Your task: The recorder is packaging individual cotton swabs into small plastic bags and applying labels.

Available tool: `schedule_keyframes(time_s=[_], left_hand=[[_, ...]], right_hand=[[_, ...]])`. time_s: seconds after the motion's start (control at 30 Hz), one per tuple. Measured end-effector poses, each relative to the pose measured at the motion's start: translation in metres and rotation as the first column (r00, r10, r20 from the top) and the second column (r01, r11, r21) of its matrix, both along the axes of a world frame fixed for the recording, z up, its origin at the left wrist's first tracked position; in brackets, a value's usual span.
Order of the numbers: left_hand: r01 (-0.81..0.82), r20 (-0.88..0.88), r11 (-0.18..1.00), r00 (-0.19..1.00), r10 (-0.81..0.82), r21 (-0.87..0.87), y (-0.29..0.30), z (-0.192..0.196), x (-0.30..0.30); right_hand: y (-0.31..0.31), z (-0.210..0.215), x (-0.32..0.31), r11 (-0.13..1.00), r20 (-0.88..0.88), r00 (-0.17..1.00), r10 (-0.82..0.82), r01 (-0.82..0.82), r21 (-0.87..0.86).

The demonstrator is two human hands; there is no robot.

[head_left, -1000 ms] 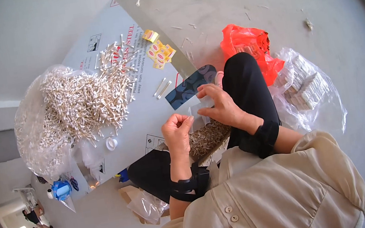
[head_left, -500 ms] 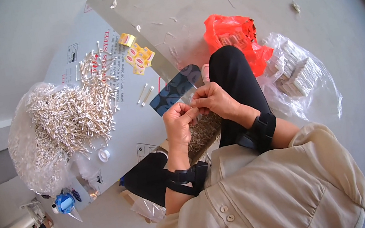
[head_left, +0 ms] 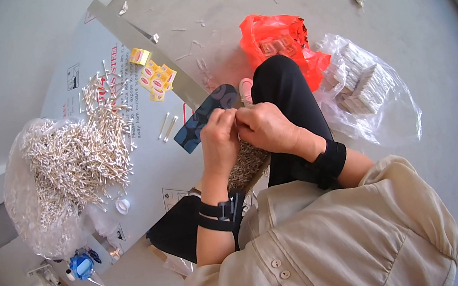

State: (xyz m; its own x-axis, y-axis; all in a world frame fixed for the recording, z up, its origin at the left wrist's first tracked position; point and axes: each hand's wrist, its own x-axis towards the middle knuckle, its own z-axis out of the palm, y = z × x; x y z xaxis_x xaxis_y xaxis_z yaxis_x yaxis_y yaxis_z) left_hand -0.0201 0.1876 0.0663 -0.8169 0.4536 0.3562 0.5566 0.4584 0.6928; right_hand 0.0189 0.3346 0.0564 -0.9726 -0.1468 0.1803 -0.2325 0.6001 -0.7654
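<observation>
My left hand (head_left: 219, 143) and my right hand (head_left: 270, 128) meet above my lap, fingers closed and fingertips pressed together. Whatever is between them is hidden by the knuckles. Under the hands, a box of cotton swabs (head_left: 247, 166) shows between my legs. Just beyond the hands lies a dark blue printed sheet (head_left: 197, 127) at the table edge. A few loose swabs (head_left: 170, 130) rest on the table left of the sheet. Farther left, a big heap of cotton swabs (head_left: 77, 159) spills from a clear plastic bag (head_left: 18, 184).
Small yellow boxes (head_left: 157, 81) sit near the far edge of the table (head_left: 150, 162). A round white lid (head_left: 123, 206) lies beside the heap. On the floor to the right are a red plastic bag (head_left: 259, 32) and a clear bag of white packs (head_left: 366, 84).
Both hands have turned so the knuckles face up, and the left wrist is more upright. The fingertips, seen before, are now covered. The view has shifted slightly, moving the table left.
</observation>
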Motion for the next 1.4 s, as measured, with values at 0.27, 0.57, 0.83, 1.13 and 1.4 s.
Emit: schedule_keyframes(time_s=[0.27, 0.57, 0.83, 1.13, 1.4], left_hand=[[-0.218, 0.391, 0.963, 0.909, 0.143, 0.156, 0.016, -0.056, -0.097], [-0.102, 0.407, 0.993, 0.906, 0.12, -0.066, 0.03, -0.072, -0.11], [-0.052, 0.301, 0.99, 0.95, 0.09, -0.131, 0.021, -0.08, -0.109], [0.043, -0.089, 0.969, 0.994, -0.066, -0.243, 0.015, -0.065, -0.098], [0.037, -0.168, 0.936, 0.981, -0.101, -0.349, 0.0, -0.051, -0.089]], right_hand=[[0.001, -0.042, -0.026, 0.244, 0.776, 0.595, -0.209, 0.8, -0.548], [-0.011, -0.077, -0.06, -0.021, 0.889, 0.457, -0.012, 0.889, -0.458], [-0.02, -0.08, -0.06, -0.056, 0.887, 0.447, -0.114, 0.889, -0.455], [-0.024, -0.08, -0.047, 0.065, 0.766, 0.582, -0.274, 0.806, -0.589], [-0.029, -0.066, -0.035, 0.222, 0.707, 0.619, -0.341, 0.784, -0.58]])
